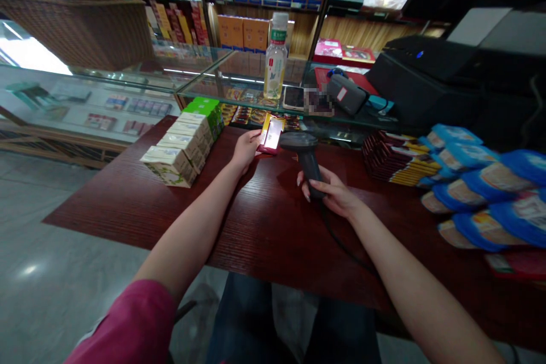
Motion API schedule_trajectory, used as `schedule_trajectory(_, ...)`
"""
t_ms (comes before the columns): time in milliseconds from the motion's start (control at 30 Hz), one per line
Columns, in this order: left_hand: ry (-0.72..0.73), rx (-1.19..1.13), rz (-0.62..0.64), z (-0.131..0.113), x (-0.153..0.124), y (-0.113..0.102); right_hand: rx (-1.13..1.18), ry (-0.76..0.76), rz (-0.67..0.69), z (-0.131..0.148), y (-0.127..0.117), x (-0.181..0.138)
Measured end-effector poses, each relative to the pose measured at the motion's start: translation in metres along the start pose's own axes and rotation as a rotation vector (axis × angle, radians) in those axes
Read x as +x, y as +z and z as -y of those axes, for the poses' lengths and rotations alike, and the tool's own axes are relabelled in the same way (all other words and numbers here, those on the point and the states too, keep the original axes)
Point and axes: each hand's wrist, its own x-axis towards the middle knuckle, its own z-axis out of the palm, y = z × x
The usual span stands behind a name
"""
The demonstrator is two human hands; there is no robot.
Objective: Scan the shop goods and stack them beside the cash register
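Observation:
My left hand (247, 151) grips the left edge of a small dark red and yellow packet (271, 135), held just above the far part of the counter. A bright patch of light falls on the packet's face. In my right hand (330, 189) is a black handheld barcode scanner (307, 162), its fingers wrapped round the handle. The scanner's head points left at the packet, a short way apart from it. From the handle a cable (341, 242) runs down and to the right across the dark wooden counter (264, 227).
Several green and white boxes (174, 153) stand in a row on the left. At right are stacked dark red packets (392, 156) and blue-lidded tubs (482, 193). Behind, a glass display case (205, 77) carries a drink bottle (276, 62), a phone (293, 98) and a wicker basket (85, 28).

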Motion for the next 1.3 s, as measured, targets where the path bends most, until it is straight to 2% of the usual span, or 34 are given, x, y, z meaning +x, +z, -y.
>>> schedule_trajectory(167,-0.013,-0.022,-0.009,0.0,0.001,-0.003,-0.011,-0.042,-0.038,0.0,0.002,0.0)
schedule_trajectory(333,0.048,0.013,0.083,-0.001,-0.005,0.0,-0.03,-0.136,-0.17,0.0,0.002,-0.013)
schedule_trajectory(433,0.188,0.109,0.161,-0.001,-0.014,0.009,-0.067,-0.174,-0.26,0.003,-0.009,-0.041)
schedule_trajectory(567,0.338,0.308,0.235,-0.003,-0.032,0.031,-0.124,-0.177,-0.4,0.01,-0.035,-0.103)
schedule_trajectory(700,0.486,0.477,0.313,-0.008,-0.06,0.069,-0.182,-0.183,-0.499,0.017,-0.063,-0.172)
schedule_trajectory(867,0.724,0.738,0.464,-0.015,-0.098,0.137,-0.177,-0.209,-0.578,0.017,-0.086,-0.232)
schedule_trajectory(967,0.883,0.84,0.514,-0.023,-0.109,0.181,-0.114,-0.225,-0.6,0.014,-0.09,-0.244)
schedule_trajectory(1100,1.022,0.927,0.53,-0.037,-0.105,0.232,-0.082,-0.236,-0.587,0.013,-0.09,-0.241)
schedule_trajectory(1200,1.007,1.051,0.569,-0.043,-0.098,0.259,-0.07,-0.23,-0.581,0.012,-0.091,-0.238)
schedule_trajectory(1300,0.936,1.167,0.581,-0.04,-0.093,0.275,-0.049,-0.241,-0.594,0.01,-0.094,-0.238)
